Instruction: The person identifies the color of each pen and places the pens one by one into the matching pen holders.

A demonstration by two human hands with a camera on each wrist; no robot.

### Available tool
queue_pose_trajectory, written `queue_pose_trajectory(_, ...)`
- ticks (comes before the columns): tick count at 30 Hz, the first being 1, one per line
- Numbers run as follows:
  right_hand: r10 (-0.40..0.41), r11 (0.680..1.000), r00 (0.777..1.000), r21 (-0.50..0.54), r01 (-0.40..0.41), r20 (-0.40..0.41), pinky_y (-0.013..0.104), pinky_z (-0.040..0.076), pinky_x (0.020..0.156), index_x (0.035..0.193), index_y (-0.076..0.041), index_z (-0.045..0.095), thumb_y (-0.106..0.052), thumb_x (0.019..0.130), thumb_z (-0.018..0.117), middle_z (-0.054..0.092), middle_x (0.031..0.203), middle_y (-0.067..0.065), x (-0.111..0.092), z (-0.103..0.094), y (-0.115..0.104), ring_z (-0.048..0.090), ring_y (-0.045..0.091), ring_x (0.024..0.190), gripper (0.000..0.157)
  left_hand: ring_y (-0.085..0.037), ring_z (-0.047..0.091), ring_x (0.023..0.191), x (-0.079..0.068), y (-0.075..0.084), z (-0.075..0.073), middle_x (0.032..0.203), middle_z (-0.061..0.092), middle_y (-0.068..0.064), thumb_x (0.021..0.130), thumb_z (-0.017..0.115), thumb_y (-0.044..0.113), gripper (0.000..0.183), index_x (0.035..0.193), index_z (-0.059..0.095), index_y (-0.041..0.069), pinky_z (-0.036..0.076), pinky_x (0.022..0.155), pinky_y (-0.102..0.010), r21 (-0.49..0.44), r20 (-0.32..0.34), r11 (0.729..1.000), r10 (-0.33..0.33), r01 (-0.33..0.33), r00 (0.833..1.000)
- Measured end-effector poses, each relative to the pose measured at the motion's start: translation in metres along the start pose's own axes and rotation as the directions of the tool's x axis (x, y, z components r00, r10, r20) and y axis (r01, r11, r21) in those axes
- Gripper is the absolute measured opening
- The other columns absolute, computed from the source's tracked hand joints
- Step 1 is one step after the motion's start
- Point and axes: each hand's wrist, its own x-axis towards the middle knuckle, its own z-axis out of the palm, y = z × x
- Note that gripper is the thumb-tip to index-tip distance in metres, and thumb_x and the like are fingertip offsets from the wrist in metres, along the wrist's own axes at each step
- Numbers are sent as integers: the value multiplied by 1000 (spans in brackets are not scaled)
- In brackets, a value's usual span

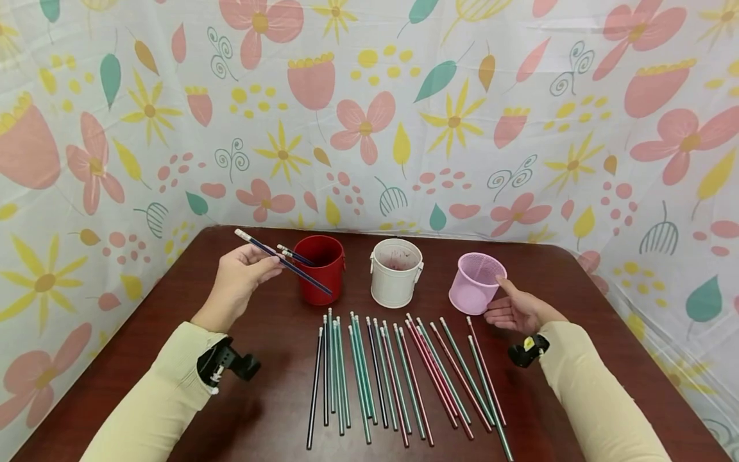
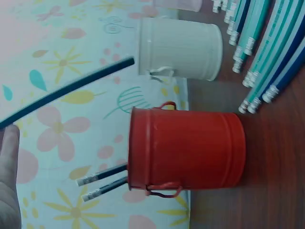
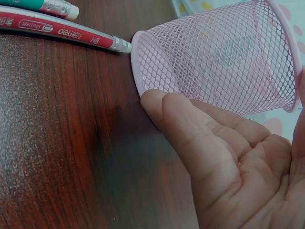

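Note:
My left hand [image 1: 245, 273] pinches a dark blue pencil [image 1: 306, 276] between thumb and fingers, its white eraser end up and to the left. In the head view, that pencil slants across the front of the red bucket [image 1: 321, 285]. Two dark pencils [image 2: 107, 175] lean out of the red bucket, eraser ends outward. At the right, my right hand [image 1: 522, 309] rests against a pink mesh pencil cup [image 3: 209, 57]. Its fingers lie loosely extended near the cup's base, and the thumb is up by the rim. The cup tilts a little in the head view.
Between the red bucket and the mesh cup stands a white bucket [image 1: 394, 282] with side handles. Several blue, green and red pencils [image 1: 398, 378] lie spread in a row on the dark wooden table [image 1: 260, 398]. A flowered curtain [image 1: 369, 128] hangs behind the table.

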Motion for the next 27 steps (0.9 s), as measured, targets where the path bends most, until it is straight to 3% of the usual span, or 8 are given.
queue_pose_trajectory(6,-18,1000,1000,-3,18,-9,27,54,79,131,25,27,-65,94,24,67,92,6,-1,1,-1,66,13,83,98,-12,68,71,5,6,0,77,68,-2,90,59,-7,15,79,62,3,55,74,-24,-208,-152,978,-36,3,988)
queue_pose_trajectory(12,-29,999,1000,-23,29,-11,28,54,79,133,26,22,-64,95,23,67,95,6,-1,2,0,66,13,84,98,-14,67,72,11,12,-2,78,65,-4,90,58,-7,16,77,59,4,55,73,-23,-237,-275,971,-37,-30,961)
queue_pose_trajectory(18,-41,999,999,-25,41,-14,28,54,81,134,26,20,-65,94,24,67,96,6,1,0,0,66,13,85,100,-14,67,73,22,12,-4,78,63,-5,89,60,-5,12,80,53,-1,55,73,-23,-261,-292,965,-63,-16,954)
queue_pose_trajectory(27,-43,999,999,-32,43,-24,28,54,81,134,26,22,-65,94,25,66,97,7,-2,0,-1,66,13,86,100,-13,66,69,46,3,-6,76,61,-4,87,61,-8,15,77,55,0,55,71,-21,-195,-333,981,-54,-13,941)
